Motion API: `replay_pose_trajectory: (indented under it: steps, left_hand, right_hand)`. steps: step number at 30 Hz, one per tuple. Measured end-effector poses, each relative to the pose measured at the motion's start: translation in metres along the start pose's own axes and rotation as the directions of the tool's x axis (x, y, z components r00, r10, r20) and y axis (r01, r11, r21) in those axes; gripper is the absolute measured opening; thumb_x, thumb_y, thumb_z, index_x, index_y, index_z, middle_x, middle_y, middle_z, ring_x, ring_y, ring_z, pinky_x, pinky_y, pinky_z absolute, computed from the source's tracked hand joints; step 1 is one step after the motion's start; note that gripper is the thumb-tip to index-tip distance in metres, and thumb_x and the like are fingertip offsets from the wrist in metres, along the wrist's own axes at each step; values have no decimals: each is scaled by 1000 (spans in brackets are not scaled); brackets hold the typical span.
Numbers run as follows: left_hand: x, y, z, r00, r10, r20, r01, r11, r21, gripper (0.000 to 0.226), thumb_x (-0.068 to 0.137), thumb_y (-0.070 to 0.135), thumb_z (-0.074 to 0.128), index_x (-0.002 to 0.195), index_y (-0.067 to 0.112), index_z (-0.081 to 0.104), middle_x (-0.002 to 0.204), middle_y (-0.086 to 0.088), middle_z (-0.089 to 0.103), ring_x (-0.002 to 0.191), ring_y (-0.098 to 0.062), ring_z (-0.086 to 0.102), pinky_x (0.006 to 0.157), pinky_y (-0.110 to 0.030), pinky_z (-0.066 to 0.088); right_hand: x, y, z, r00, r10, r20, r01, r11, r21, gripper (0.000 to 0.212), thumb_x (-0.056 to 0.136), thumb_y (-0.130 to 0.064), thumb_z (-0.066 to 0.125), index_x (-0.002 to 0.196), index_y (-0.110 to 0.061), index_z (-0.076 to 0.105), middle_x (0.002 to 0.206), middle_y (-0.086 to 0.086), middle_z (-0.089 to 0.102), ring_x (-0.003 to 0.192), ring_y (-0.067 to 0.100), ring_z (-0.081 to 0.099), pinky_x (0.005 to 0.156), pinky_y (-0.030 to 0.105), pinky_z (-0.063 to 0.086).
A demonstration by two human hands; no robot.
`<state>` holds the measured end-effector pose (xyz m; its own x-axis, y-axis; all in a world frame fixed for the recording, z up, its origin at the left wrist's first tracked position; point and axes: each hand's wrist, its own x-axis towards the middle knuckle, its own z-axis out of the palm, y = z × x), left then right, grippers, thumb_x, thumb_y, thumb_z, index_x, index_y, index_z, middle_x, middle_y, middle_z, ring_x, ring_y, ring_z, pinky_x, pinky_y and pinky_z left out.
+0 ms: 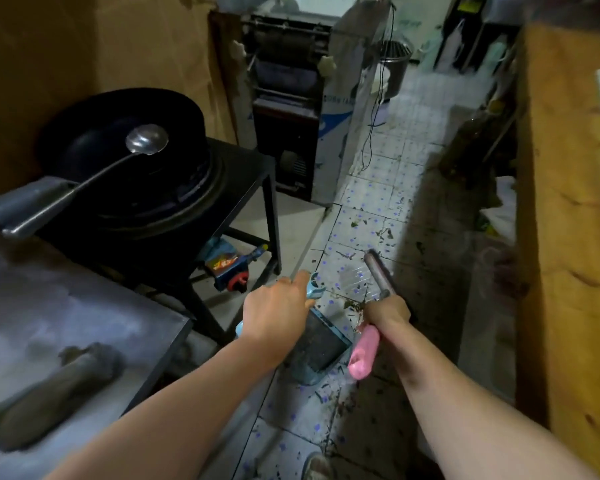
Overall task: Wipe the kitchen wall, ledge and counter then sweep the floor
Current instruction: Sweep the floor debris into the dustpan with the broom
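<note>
Broom handle (378,273) pointing up-forward, steep.

left hand (278,311) gripping dustpan (321,348), right hand (387,311) gripping broom handle (378,271), littered floor (371,209)

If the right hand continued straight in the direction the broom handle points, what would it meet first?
The right hand grips the broom handle, which points forward over the tiled floor. The way looks free along the aisle; further on, possibly the white sack beside the machine, though depth is unclear.
</note>
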<state>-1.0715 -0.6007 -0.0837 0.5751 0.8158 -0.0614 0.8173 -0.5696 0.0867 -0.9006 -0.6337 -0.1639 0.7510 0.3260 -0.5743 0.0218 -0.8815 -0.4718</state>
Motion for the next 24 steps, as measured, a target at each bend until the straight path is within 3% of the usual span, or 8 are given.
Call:
replay_pose_trajectory:
  steps: [5, 10, 17, 22, 24]
  left_hand:
    - [47, 13, 1, 1000, 19, -20, -19, 1000, 15, 30, 96, 41, 44, 116, 19, 41, 104, -2, 61, 90, -25, 62, 63, -32, 39]
    - [87, 20, 5, 997, 70, -44, -70, 997, -11, 30, 95, 42, 45, 113, 18, 42, 101, -3, 62, 86, -24, 63, 67, -34, 49]
    - [151, 22, 3, 992, 123, -34, -123, 992, -18, 31, 96, 40, 44, 117, 18, 41, 105, -4, 60, 90, -26, 62, 66, -34, 42]
    - [209, 14, 0, 985, 171, -40, -172, 985, -28, 31, 96, 41, 44, 117, 18, 41, 105, -3, 60, 90, -24, 62, 63, -31, 37]
    - [230, 9, 0, 983, 180, -36, -181, 983, -38, 32, 96, 41, 43, 118, 18, 41, 105, -3, 60, 92, -25, 62, 63, -31, 36]
  right_hand:
    - [38, -17, -10, 1000, 16, 3, -16, 1000, -14, 65, 87, -11, 57, 145, 1, 29, 127, 19, 58, 114, 32, 57, 93, 36, 50]
    - [64, -34, -18, 997, 36, 65, -38, 999, 32, 61, 85, -6, 61, 140, 5, 36, 124, 22, 57, 111, 33, 57, 92, 39, 50]
    - [102, -68, -24, 998, 40, 45, -42, 998, 40, 42, 90, -5, 54, 129, 10, 45, 122, 23, 56, 110, 33, 57, 86, 33, 47]
    - [137, -109, -23, 996, 87, 21, -88, 994, 68, 41, 90, -8, 57, 126, 10, 48, 119, 22, 58, 105, 31, 58, 79, 28, 47]
    - [154, -124, -19, 995, 98, 2, -98, 992, 81, 42, 90, -10, 57, 125, 10, 48, 120, 22, 58, 107, 33, 60, 84, 27, 48]
